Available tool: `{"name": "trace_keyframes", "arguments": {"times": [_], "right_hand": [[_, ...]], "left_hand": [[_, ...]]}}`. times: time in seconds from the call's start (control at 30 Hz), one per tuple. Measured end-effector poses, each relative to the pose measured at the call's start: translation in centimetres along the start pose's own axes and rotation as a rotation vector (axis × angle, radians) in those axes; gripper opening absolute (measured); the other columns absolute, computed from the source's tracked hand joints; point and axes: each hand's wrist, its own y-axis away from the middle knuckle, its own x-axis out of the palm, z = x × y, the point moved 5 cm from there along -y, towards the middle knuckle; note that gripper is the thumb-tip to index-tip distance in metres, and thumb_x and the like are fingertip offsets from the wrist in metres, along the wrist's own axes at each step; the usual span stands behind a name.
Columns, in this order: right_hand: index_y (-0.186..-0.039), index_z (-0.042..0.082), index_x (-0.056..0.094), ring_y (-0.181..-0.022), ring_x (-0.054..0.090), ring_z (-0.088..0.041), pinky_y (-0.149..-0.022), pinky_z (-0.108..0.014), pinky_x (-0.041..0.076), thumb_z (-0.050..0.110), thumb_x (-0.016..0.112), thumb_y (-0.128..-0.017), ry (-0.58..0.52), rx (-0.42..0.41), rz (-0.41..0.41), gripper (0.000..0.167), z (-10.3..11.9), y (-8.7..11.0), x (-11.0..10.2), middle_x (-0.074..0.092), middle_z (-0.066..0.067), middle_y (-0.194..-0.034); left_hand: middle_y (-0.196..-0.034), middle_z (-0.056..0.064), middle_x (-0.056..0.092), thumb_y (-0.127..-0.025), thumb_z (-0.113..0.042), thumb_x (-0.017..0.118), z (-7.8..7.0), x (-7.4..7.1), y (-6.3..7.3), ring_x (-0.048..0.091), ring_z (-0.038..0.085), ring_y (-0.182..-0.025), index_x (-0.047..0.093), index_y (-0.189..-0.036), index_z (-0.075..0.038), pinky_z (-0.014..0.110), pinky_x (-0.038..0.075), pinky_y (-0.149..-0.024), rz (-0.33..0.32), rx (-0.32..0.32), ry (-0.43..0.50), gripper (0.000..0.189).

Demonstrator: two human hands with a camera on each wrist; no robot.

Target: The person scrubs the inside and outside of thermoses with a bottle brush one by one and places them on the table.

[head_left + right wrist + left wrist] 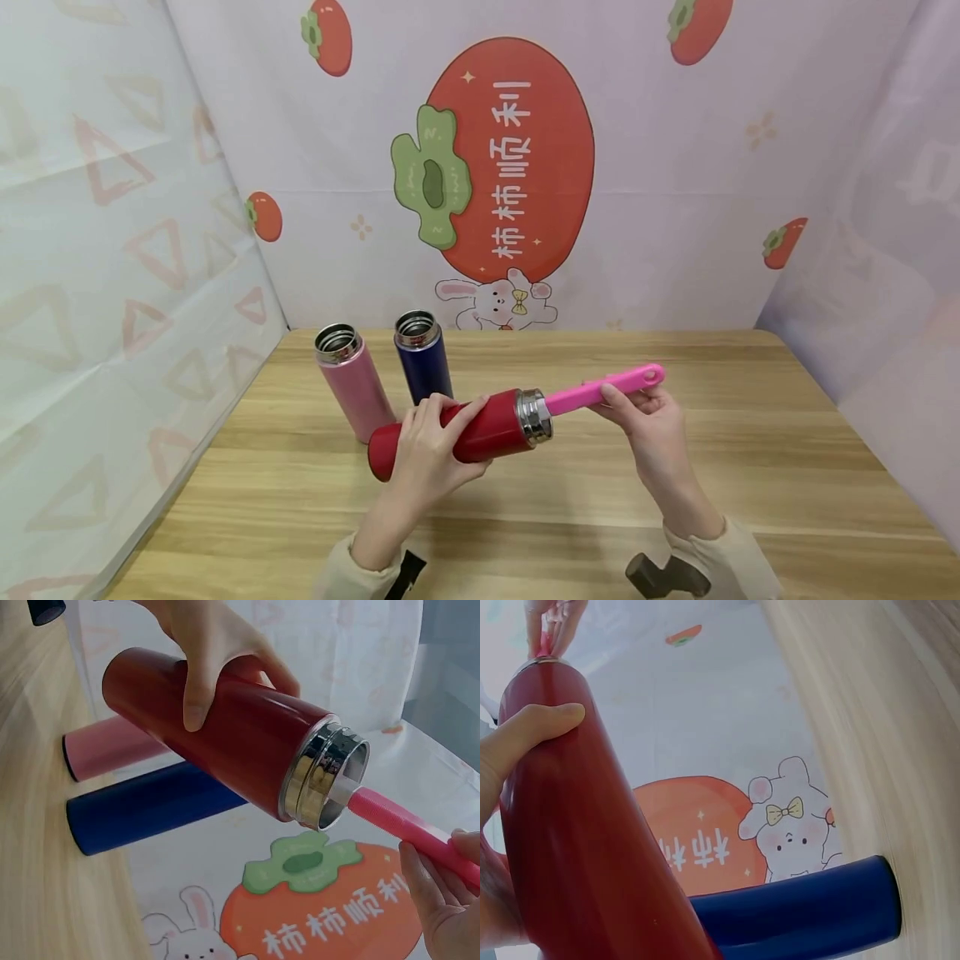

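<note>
My left hand (431, 454) grips a red thermos flask (497, 427) round its body, thumb and fingers spread across it. The flask is tilted nearly on its side over the table, its steel mouth facing right. Into that mouth runs a pink-handled bottle brush (600, 393), whose head is hidden inside the flask. My right hand (654, 427) pinches the handle between thumb and fingers, near the end with the hanging hole. In the right wrist view, a short pale neck (344, 790) of the brush shows at the steel rim.
Two uncapped flasks stand upright behind the red one: a pink flask (356, 390) on the left and a dark blue flask (425, 367) beside it. All are over a wooden table (750, 467). Printed cloth (660, 208) hangs behind and at both sides.
</note>
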Motion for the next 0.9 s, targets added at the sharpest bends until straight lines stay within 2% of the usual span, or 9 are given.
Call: {"name": "trace_keyframes", "arguments": {"times": [0.1,0.23,0.53,0.7,0.9], "right_hand": [[-0.118,-0.005,0.043,-0.097,0.053,-0.044,-0.081,-0.046,0.044,0.001,0.055,-0.085,0.009,0.036,-0.022,0.035,-1.1,0.5,0.5,0.055,-0.031,-0.107],[-0.117,-0.005,0.043,-0.098,0.053,-0.043,-0.082,-0.045,0.044,0.003,0.055,-0.085,0.010,0.082,0.005,0.035,-1.5,0.9,1.8,0.054,-0.030,-0.108],[-0.117,-0.003,0.043,-0.099,0.054,-0.041,-0.082,-0.044,0.044,0.006,0.058,-0.084,0.023,0.095,-0.003,0.037,-1.6,1.0,2.4,0.054,-0.028,-0.109],[-0.115,-0.004,0.044,-0.098,0.054,-0.042,-0.082,-0.044,0.044,0.006,0.057,-0.085,0.015,0.091,-0.002,0.034,-1.6,0.8,2.1,0.055,-0.029,-0.108],[-0.116,-0.007,0.043,-0.099,0.051,-0.046,-0.082,-0.047,0.043,0.001,0.054,-0.085,-0.036,0.062,-0.027,0.034,-1.8,0.1,0.3,0.053,-0.031,-0.108]], "left_hand": [[-0.094,0.009,0.050,-0.050,-0.031,0.083,-0.2,0.2,0.0,0.049,0.022,-0.082,0.055,-0.116,-0.022,0.036,0.040,-0.068,-0.001,-0.008,0.000,0.072],[-0.095,0.009,0.050,-0.050,-0.031,0.083,-0.3,0.3,0.1,0.050,0.023,-0.083,0.055,-0.116,-0.023,0.035,0.040,-0.068,0.000,-0.012,-0.009,0.072],[-0.095,0.010,0.050,-0.051,-0.030,0.083,-0.2,0.3,0.1,0.050,0.023,-0.083,0.055,-0.117,-0.023,0.036,0.041,-0.069,0.000,-0.018,-0.012,0.073],[-0.095,0.010,0.050,-0.051,-0.031,0.083,-0.2,0.3,0.1,0.049,0.023,-0.083,0.055,-0.118,-0.022,0.036,0.042,-0.069,0.004,-0.019,-0.010,0.073],[-0.095,0.009,0.050,-0.052,-0.032,0.083,-0.2,0.4,0.0,0.049,0.023,-0.083,0.054,-0.118,-0.022,0.036,0.042,-0.069,0.003,-0.010,-0.008,0.072]]}}
